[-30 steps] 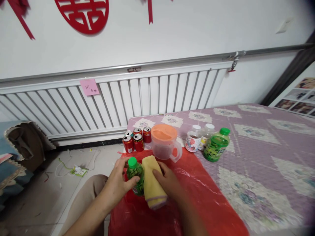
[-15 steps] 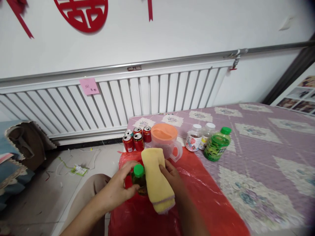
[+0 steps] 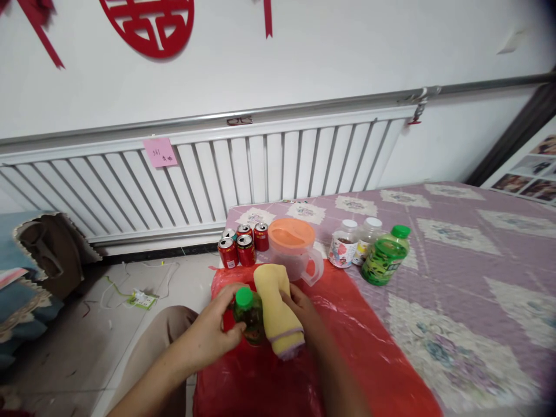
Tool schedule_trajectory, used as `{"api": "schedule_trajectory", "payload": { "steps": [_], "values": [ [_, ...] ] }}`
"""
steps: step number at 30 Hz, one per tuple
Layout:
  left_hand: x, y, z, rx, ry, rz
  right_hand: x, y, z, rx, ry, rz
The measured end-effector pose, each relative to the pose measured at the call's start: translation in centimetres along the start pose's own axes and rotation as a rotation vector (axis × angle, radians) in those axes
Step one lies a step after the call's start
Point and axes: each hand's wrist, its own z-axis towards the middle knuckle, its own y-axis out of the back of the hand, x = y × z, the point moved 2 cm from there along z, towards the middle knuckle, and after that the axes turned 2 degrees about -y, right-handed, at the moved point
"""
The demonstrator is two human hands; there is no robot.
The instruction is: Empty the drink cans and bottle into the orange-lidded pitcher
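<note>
My left hand (image 3: 217, 324) is wrapped around a green-capped plastic bottle (image 3: 252, 321), thumb on the near side. A folded yellow cloth (image 3: 278, 310) with a purple edge lies against the bottle's right side. My right hand (image 3: 302, 301) grips that cloth from the right, its fingertips partly hidden behind it. Beneath both hands spreads a red plastic sheet (image 3: 356, 347). Just beyond them stands a clear pitcher (image 3: 289, 260) with an orange lid.
Several red drink cans (image 3: 245, 252) stand left of the pitcher. To the right are a jar with a floral label (image 3: 341, 249), another white-capped jar (image 3: 367, 237) and a larger green bottle (image 3: 384, 258). A white radiator (image 3: 278, 168) runs behind the purple floral tablecloth (image 3: 452, 260).
The cloth's lower end has moved up and slightly left, curling closer around the bottle. More of the bottle's body shows. Both hands keep their hold.
</note>
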Motion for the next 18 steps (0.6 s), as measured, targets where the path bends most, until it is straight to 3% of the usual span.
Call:
{"api": "schedule_trajectory", "payload": {
  "steps": [5, 10, 18],
  "values": [
    [1.3, 0.0, 0.0, -0.033, 0.038, -0.059, -0.2, 0.6, 0.1, -0.009, -0.008, -0.288],
    [1.3, 0.0, 0.0, -0.043, 0.026, -0.047, -0.5, 0.6, 0.0, -0.013, 0.004, -0.536],
    [1.2, 0.1, 0.3, -0.048, 0.031, -0.032, 1.3, 0.0, -1.1, -0.038, 0.062, -0.169]
  ]
}}
